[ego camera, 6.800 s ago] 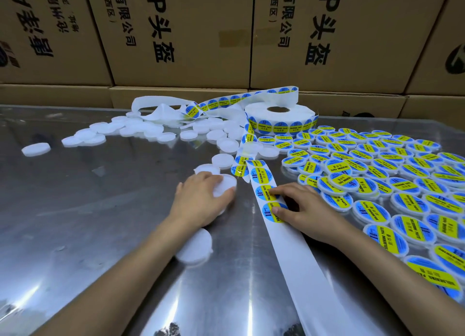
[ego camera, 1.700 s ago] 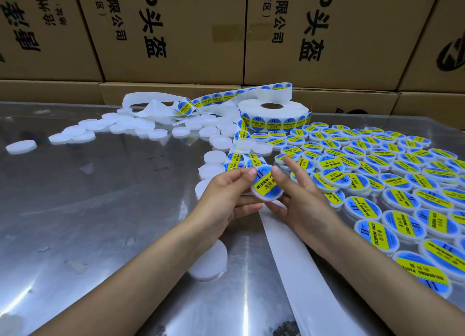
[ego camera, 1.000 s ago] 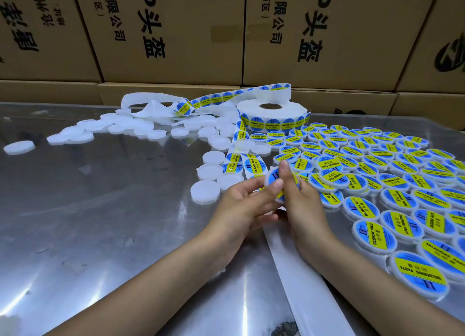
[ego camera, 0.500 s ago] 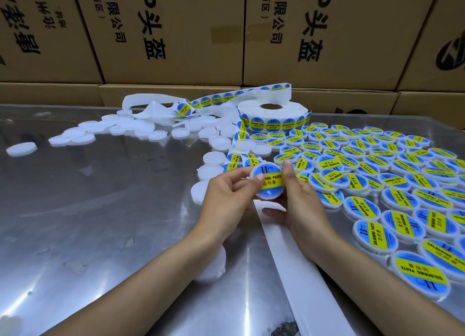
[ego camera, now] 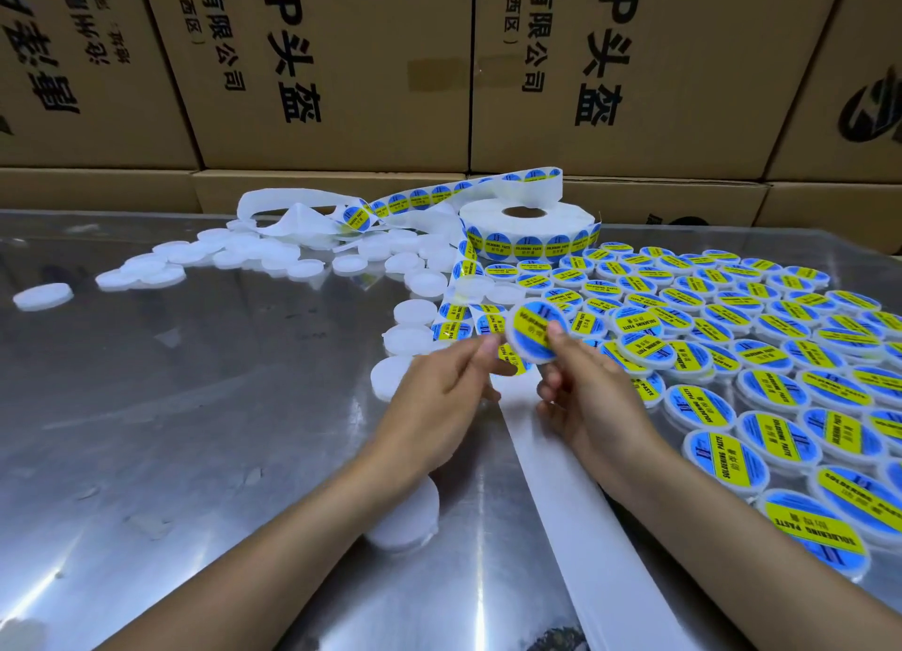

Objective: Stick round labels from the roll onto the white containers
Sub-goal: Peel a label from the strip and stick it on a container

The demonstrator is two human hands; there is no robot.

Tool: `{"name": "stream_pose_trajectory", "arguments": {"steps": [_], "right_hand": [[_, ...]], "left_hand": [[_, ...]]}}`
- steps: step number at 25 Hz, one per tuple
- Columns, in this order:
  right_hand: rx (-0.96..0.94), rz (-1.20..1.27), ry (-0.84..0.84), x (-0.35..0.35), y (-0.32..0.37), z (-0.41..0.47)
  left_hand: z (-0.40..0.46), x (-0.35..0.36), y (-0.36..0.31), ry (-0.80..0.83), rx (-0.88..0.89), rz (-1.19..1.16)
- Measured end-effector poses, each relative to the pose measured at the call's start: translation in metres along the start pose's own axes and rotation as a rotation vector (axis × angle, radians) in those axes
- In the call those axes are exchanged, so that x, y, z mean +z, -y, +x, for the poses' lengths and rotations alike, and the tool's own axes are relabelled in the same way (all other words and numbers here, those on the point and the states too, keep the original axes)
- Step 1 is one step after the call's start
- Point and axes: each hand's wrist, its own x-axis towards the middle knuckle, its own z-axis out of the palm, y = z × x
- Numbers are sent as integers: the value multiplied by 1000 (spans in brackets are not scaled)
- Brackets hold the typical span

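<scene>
A: The container point(ego camera: 534, 331) with the new blue and yellow label is up in the air, over the strip of labels point(ego camera: 456, 316). The right hand point(ego camera: 583, 396) pinches it on its right side. Its flat face tilts up toward the person.

B: What about the left hand point(ego camera: 441, 396)?

A: Its fingers are loosely curled. The tips reach toward the left rim, but it is hard to tell if they touch it. The right hand clearly has the grip.

B: Where should the container go?

A: Probably to the right. The finished containers point(ego camera: 761, 357) lie there in rows on the surface point(ego camera: 195, 406), just beside the right hand. So the right hand is the nearer one for setting it down.

B: And the plain ones?

A: The white containers point(ego camera: 415, 340) with no label sit to the left of the strip, close to the left hand. That hand looks best for taking the next one. The roll point(ego camera: 529, 228) stands farther back, near the boxes point(ego camera: 341, 64).
</scene>
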Motion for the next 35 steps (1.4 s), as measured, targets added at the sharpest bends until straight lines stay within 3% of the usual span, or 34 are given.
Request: {"name": "stream_pose_trajectory", "arguments": {"steps": [3, 5, 13, 19, 23, 27, 30, 35], "right_hand": [[57, 157, -143, -9, 8, 6], [59, 193, -205, -18, 13, 10], [-33, 33, -257, -31, 15, 18], [-319, -559, -337, -27, 11, 14], [-527, -849, -221, -23, -1, 13], [-447, -1184, 57, -24, -14, 14], [-413, -1164, 118, -28, -13, 19], [-390, -1134, 220, -32, -13, 22]], "left_hand": [[-6, 5, 9, 272, 173, 582], [-10, 8, 9, 368, 240, 720], [-12, 4, 6, 322, 259, 671], [-12, 2, 6, 358, 291, 688], [-13, 3, 2, 393, 341, 759], [-9, -15, -1, 296, 256, 876], [-3, -28, 0, 258, 202, 1009], [-12, -17, 12, 319, 232, 1003]]}}
